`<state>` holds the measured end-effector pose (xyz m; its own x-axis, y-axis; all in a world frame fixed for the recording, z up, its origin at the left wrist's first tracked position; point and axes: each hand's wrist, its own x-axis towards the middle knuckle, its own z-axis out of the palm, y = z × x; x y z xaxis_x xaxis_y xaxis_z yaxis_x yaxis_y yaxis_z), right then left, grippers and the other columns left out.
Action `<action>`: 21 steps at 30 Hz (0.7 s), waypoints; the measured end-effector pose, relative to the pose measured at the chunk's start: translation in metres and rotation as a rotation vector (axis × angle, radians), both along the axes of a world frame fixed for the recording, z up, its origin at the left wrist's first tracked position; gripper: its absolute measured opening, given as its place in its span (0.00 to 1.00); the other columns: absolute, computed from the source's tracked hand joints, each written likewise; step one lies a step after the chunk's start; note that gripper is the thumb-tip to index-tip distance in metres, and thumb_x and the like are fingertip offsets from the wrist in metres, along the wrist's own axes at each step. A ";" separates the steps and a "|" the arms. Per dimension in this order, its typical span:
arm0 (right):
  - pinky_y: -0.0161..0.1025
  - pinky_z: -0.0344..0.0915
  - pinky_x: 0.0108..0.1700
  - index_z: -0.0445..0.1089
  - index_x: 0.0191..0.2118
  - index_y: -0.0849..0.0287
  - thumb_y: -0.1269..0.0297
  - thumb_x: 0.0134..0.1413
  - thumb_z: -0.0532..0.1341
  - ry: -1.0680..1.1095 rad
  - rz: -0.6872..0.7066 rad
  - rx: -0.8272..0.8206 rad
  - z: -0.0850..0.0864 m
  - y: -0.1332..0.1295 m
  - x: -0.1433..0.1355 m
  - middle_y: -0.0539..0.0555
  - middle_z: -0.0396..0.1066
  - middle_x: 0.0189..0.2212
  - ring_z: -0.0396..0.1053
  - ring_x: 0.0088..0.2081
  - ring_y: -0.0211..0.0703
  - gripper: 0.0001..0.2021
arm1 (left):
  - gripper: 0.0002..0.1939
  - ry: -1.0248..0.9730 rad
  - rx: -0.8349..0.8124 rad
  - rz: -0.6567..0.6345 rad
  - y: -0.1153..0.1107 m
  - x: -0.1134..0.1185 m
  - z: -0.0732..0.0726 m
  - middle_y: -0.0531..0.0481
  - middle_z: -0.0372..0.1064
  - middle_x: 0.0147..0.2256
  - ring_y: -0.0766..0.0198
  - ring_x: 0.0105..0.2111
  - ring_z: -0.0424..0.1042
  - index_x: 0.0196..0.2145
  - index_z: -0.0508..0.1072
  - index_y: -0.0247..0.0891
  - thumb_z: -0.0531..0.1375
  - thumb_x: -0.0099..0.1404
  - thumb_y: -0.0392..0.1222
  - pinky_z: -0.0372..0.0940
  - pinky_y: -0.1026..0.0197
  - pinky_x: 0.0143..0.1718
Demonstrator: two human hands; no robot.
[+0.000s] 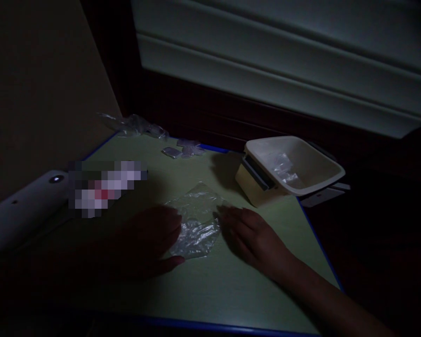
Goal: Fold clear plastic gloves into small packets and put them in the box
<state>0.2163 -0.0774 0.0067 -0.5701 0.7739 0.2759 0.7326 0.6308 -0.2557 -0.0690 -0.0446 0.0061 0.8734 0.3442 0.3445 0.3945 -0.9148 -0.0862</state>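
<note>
A clear plastic bag [198,229] lies spread and wrinkled on the green tabletop in front of me. My left hand [156,236] rests at its left edge, fingertips on the plastic and thumb held apart below. On the other side, my right hand [254,234] lies with its fingers stretched toward the bag's right edge, the fingertips at or on the plastic. Neither hand appears to grip the bag, though dim light hides much of the left hand.
A cream plastic bin [294,187] with clear plastic inside stands at the table's right edge. Crumpled clear bags [136,125] and small folded packets [182,150] lie at the back. A white device [24,206] and a blurred-out item [107,187] are at left. The table [231,299] has blue edging.
</note>
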 end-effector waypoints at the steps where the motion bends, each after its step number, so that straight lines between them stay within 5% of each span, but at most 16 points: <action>1: 0.51 0.65 0.52 0.67 0.53 0.65 0.69 0.62 0.51 -0.003 -0.016 0.016 0.001 -0.002 -0.002 0.63 0.70 0.50 0.67 0.50 0.50 0.17 | 0.22 0.021 0.007 0.039 0.001 -0.006 -0.003 0.36 0.70 0.44 0.49 0.45 0.67 0.41 0.72 0.30 0.48 0.70 0.52 0.62 0.48 0.47; 4: 0.52 0.66 0.49 0.70 0.49 0.65 0.68 0.62 0.52 -0.066 -0.045 0.032 -0.001 -0.007 -0.010 0.62 0.73 0.45 0.70 0.46 0.51 0.15 | 0.22 0.058 0.005 0.087 0.000 -0.018 -0.010 0.37 0.70 0.44 0.50 0.45 0.67 0.41 0.72 0.30 0.47 0.71 0.51 0.62 0.48 0.48; 9: 0.58 0.58 0.57 0.69 0.51 0.64 0.66 0.63 0.52 -0.142 -0.065 0.020 -0.009 0.001 -0.014 0.62 0.70 0.51 0.66 0.53 0.53 0.16 | 0.20 0.057 -0.023 0.133 -0.022 -0.020 -0.014 0.38 0.71 0.44 0.52 0.44 0.68 0.43 0.72 0.31 0.50 0.69 0.50 0.63 0.51 0.48; 15: 0.56 0.58 0.57 0.68 0.52 0.62 0.70 0.62 0.50 -0.023 0.034 -0.080 -0.012 0.027 -0.005 0.62 0.69 0.53 0.66 0.54 0.51 0.16 | 0.20 -0.075 0.022 0.139 -0.048 -0.011 -0.014 0.41 0.69 0.49 0.53 0.51 0.64 0.49 0.69 0.32 0.49 0.70 0.49 0.60 0.52 0.52; 17: 0.52 0.60 0.56 0.68 0.52 0.61 0.71 0.62 0.50 0.086 0.022 -0.116 -0.013 0.035 -0.005 0.62 0.68 0.53 0.66 0.54 0.49 0.16 | 0.15 -0.075 0.045 0.168 -0.037 -0.006 -0.007 0.43 0.68 0.50 0.52 0.52 0.63 0.49 0.69 0.34 0.51 0.70 0.43 0.60 0.50 0.52; 21: 0.47 0.66 0.47 0.69 0.47 0.60 0.69 0.59 0.53 0.253 -0.219 -0.179 -0.017 0.051 -0.010 0.62 0.71 0.44 0.70 0.45 0.49 0.13 | 0.14 -0.017 -0.067 0.289 0.014 0.000 0.004 0.39 0.68 0.46 0.54 0.45 0.68 0.48 0.69 0.29 0.50 0.67 0.32 0.65 0.51 0.46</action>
